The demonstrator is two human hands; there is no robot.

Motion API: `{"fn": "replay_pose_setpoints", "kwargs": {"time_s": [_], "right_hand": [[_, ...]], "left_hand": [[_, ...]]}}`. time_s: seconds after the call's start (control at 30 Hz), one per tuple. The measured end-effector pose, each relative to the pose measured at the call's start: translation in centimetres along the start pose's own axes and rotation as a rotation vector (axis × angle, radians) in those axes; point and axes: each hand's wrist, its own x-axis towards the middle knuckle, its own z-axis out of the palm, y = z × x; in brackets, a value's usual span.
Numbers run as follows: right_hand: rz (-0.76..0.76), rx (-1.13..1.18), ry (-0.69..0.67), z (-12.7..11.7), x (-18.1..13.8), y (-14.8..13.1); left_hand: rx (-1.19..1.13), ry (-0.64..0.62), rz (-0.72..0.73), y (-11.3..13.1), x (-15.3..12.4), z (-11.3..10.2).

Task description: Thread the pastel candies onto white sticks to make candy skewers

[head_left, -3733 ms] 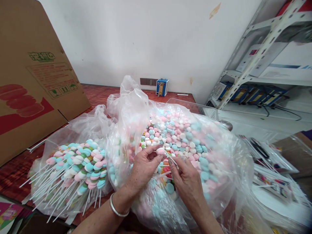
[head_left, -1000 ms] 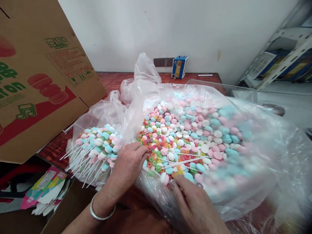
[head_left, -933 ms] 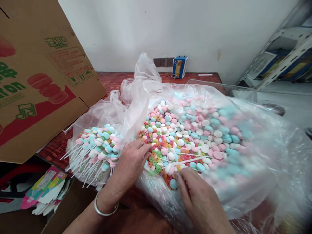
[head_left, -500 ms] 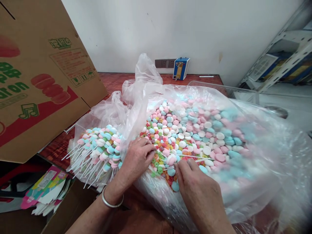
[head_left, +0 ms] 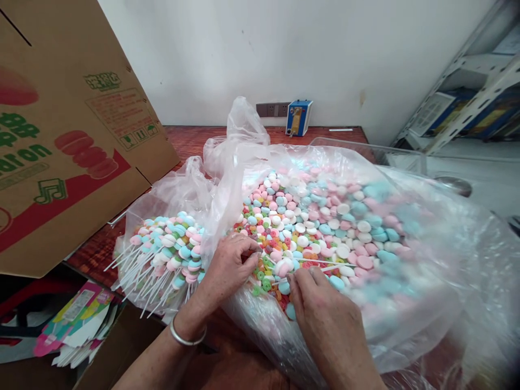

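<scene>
A clear plastic bag (head_left: 280, 346) lies open, heaped with pink, white and blue button-shaped candies (head_left: 364, 262) and small coloured gummy rings (head_left: 266, 284). My left hand (head_left: 232, 264) is over the bag's left side, thumb and forefinger drawn together at the rings; what they hold, if anything, I cannot make out. Beside it, my right hand (head_left: 327, 309) pinches a thin white stick (head_left: 279, 281), its tip pointing left. More white sticks (head_left: 335, 267) lie across the candies just beyond my right fingers. A pink and white candy (head_left: 283, 266) sits between both hands.
To the left, finished candy skewers (head_left: 174, 244) are piled on a second plastic bag (head_left: 174, 187). A large cardboard box (head_left: 81, 179) stands far left, above printed cards (head_left: 81, 319). A blue device (head_left: 299, 117) sits by the wall; shelving (head_left: 467, 81) is at right.
The view has shifted slightly. Both hands keep nearly the same places, with the right hand moved a little to the left.
</scene>
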Motion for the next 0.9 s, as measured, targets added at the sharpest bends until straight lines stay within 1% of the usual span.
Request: {"fn": "replay_pose_setpoints", "kwargs": {"time_s": [0.13,0.2,0.3,0.4,0.5,0.6,0.7,0.77,0.9], "right_hand": [[0.008,-0.027,-0.039,0.0,0.1,-0.2],[0.002,-0.029,-0.053,0.1,0.1,-0.2],[-0.017,-0.016,-0.06,0.3,-0.1,-0.1],[-0.01,-0.015,-0.062,0.3,-0.1,-0.1],[0.019,-0.047,-0.082,0.0,-0.1,-0.1],[0.028,-0.082,-0.121,-0.5,0.1,-0.1],[0.019,-0.094,-0.191,-0.8,0.4,-0.5],[0.025,-0.096,-0.23,-0.8,0.6,-0.8],[0.041,-0.068,-0.212,-0.4,1.0,-1.0]], "left_hand": [[0.026,-0.047,0.155,-0.5,-0.3,-0.3],[0.091,-0.055,0.194,-0.6,-0.4,-0.2],[0.164,-0.033,0.171,-0.6,-0.3,0.2],[0.177,-0.013,0.146,-0.5,-0.3,0.3],[0.175,-0.018,0.187,-0.6,-0.4,0.2],[0.183,-0.046,0.208,-0.6,-0.6,0.1],[0.199,-0.079,0.166,-0.4,-0.7,0.2],[0.202,-0.071,0.14,-0.3,-0.7,0.4],[0.143,-0.05,0.13,-0.2,-0.6,0.3]]}}
